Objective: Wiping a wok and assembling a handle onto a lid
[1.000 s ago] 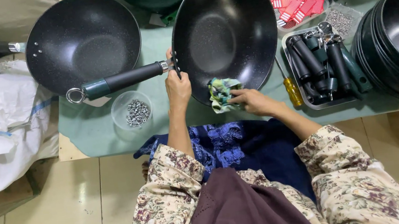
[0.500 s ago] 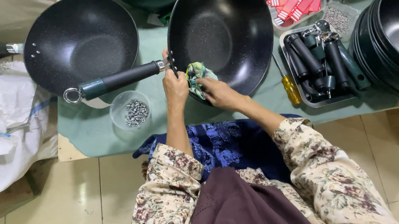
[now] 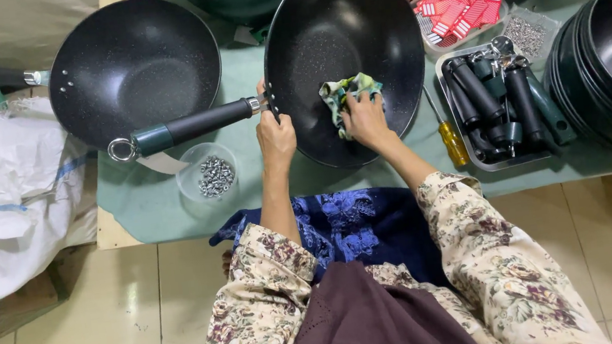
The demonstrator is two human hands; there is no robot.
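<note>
My right hand (image 3: pixel 365 117) has its grip closed on a crumpled green and yellow cloth (image 3: pixel 346 91), pressed against the inner wall of the black wok (image 3: pixel 340 47) near the middle of the bowl. My left hand (image 3: pixel 276 138) has its grip closed on the wok's rim, right where the dark green handle (image 3: pixel 192 126) joins it. The handle's long axis runs out to the left across the bench (image 3: pixel 143 207), so the left hand is nearer to it, while the bowl lies up and to the right of that hand. Just below the handle sits a clear cup of screws (image 3: pixel 215 175). A second wok (image 3: pixel 131 65) rests to the left; a tray of spare handles (image 3: pixel 501 109) and a yellow screwdriver (image 3: pixel 451 139) lie to the right.
</note>
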